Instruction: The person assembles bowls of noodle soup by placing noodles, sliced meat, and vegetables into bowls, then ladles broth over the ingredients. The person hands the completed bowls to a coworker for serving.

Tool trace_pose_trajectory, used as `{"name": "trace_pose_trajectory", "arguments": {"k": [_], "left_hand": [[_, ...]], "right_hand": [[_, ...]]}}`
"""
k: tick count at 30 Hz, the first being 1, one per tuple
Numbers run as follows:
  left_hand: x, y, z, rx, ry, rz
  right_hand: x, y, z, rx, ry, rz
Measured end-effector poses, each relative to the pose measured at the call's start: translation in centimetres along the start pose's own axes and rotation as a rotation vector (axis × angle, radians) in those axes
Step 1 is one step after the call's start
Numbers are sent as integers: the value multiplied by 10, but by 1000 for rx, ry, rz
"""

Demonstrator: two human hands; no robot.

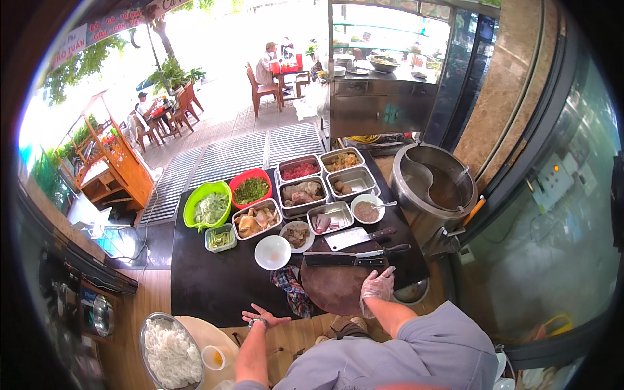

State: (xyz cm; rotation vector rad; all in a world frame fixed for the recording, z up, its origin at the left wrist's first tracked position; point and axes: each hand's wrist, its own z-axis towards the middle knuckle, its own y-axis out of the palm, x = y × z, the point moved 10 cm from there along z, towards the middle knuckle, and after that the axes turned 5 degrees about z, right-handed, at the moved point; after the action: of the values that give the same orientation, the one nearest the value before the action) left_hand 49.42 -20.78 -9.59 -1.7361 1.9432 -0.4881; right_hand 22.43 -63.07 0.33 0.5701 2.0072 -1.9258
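My left hand (263,318), bare with a watch on the wrist, lies flat with spread fingers on the near edge of the black counter (208,286), holding nothing. My right hand (376,289) wears a clear plastic glove and rests with fingers spread on the round dark wooden chopping board (335,286). A cleaver (341,259) lies across the board's far side just beyond this hand. A second, lighter cleaver (357,238) lies behind it. A patterned cloth (292,291) sits between my hands. An empty white bowl (272,252) stands beyond the cloth.
Metal trays of meats (304,193), a green basket of sliced onion (208,207), a red basket of herbs (251,190) and small dishes fill the counter's far half. A large steel broth pot (435,185) stands right. A bowl of white noodles (170,354) sits lower left. People sit at tables outside.
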Motion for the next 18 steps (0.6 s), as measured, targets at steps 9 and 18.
{"name": "trace_pose_trajectory", "arguments": {"k": [9,18], "left_hand": [[10,-2,-10,-3,13,17],[8,-1,2,34,29,55]], "right_hand": [[7,1,5,20,3,-21],[5,4,4,52,-14,-40]]}}
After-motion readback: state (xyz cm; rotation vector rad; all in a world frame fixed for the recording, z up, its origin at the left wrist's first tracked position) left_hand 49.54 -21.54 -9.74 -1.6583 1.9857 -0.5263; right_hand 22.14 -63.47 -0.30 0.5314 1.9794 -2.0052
